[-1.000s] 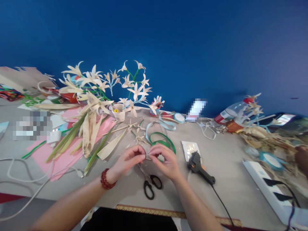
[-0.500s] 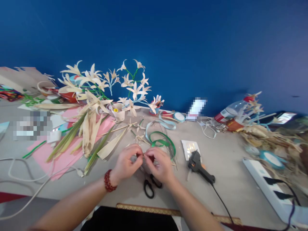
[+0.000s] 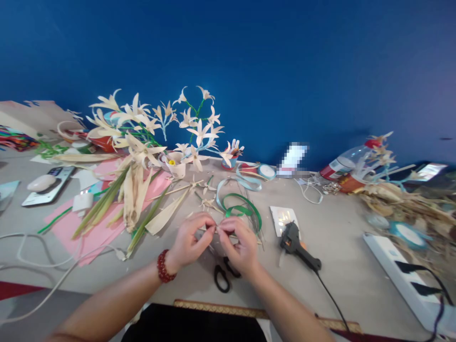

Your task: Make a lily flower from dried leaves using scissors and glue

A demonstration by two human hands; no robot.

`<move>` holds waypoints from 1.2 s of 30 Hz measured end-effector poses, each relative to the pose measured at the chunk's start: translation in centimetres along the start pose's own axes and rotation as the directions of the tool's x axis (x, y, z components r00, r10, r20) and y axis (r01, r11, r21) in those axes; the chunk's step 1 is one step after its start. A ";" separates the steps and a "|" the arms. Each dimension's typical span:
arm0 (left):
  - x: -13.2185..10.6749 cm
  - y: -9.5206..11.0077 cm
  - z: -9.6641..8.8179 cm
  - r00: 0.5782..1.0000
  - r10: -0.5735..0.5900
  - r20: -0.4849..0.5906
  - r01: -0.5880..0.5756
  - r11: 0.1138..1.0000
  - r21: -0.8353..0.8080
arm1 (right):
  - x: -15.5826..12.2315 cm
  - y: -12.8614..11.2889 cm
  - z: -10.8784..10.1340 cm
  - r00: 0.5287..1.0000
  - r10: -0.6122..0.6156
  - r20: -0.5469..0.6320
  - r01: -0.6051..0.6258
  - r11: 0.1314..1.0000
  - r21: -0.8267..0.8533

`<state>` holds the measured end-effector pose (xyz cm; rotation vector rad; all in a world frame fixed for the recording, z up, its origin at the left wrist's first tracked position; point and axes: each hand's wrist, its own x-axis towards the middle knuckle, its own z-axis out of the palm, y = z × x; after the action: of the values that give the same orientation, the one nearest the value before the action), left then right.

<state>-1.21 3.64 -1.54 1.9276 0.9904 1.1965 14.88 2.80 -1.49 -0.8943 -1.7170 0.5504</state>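
Note:
My left hand point(image 3: 192, 239), with a red bead bracelet point(image 3: 166, 266) at its wrist, pinches thumb against forefinger. Opposite it, nearly fingertip to fingertip, my right hand point(image 3: 239, 243) makes the same pinch. Whatever lies between the fingertips is too small to make out. Below the hands are scissors point(image 3: 222, 279), with black handles showing and blades partly hidden. Just beyond the fingers lie small pale husk flowers point(image 3: 207, 204), a green ribbon point(image 3: 245, 202) and thin wires point(image 3: 258, 223). A black glue gun point(image 3: 298, 246) rests to the right on a white packet point(image 3: 281, 217).
Pale flowers point(image 3: 137, 114) stand at the back left by a white cup point(image 3: 175, 166). Corn husks point(image 3: 133, 199) lie on pink paper point(image 3: 64, 232). A power strip point(image 3: 392, 280), a plastic bottle point(image 3: 342, 164) and dried husks point(image 3: 409, 204) occupy the right. A white cable point(image 3: 46, 299) crosses the left.
Both hands keep their fingertip pinch at almost the same spot, with slight finger movement. The whole view has shifted a little; the things on the table lie as before.

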 end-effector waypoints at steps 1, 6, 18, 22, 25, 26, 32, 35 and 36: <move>0.0 -0.1 0.1 1.000 -0.005 -0.004 0.005 1.000 0.012 | -0.1 0.0 0.1 1.000 -0.011 0.010 0.011 1.000 -0.012; -0.3 -0.7 -0.1 0.999 -0.020 -0.036 0.024 0.994 0.109 | -0.6 0.3 0.1 0.996 -0.089 -0.027 0.088 0.996 -0.028; 0.1 -0.2 -0.3 1.000 0.018 -0.006 -0.018 0.999 0.046 | -0.1 0.3 0.0 0.993 0.114 -0.020 -0.112 0.992 0.066; 0.0 -0.6 -0.2 1.000 0.022 -0.016 -0.021 0.997 0.071 | -0.3 0.5 0.1 0.981 0.173 0.089 -0.175 0.985 0.009; -0.1 -0.6 -0.2 1.000 0.021 -0.015 -0.019 0.993 0.117 | -0.3 0.6 0.1 0.981 0.162 0.108 -0.160 0.987 -0.032; -0.1 -0.6 -0.2 1.000 0.024 -0.009 -0.022 0.991 0.132 | -0.2 0.6 0.1 0.982 0.160 0.105 -0.156 0.987 -0.045; -0.3 -0.3 -0.1 0.998 0.056 -0.009 -0.053 0.981 0.187 | 0.0 0.7 0.1 0.980 0.188 0.058 -0.183 0.979 -0.093; -0.3 -0.4 0.0 0.995 0.079 -0.058 -0.066 0.980 0.190 | 0.1 1.3 -0.4 0.980 0.201 0.002 -0.198 0.967 -0.159; -0.3 -0.4 -0.1 0.994 0.080 -0.075 -0.065 0.980 0.188 | 0.2 1.4 -0.6 0.978 0.207 -0.025 -0.208 0.962 -0.178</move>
<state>-1.46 3.59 -1.98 2.0884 1.1178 1.2726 15.86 3.77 -2.22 -1.2143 -1.6967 0.5348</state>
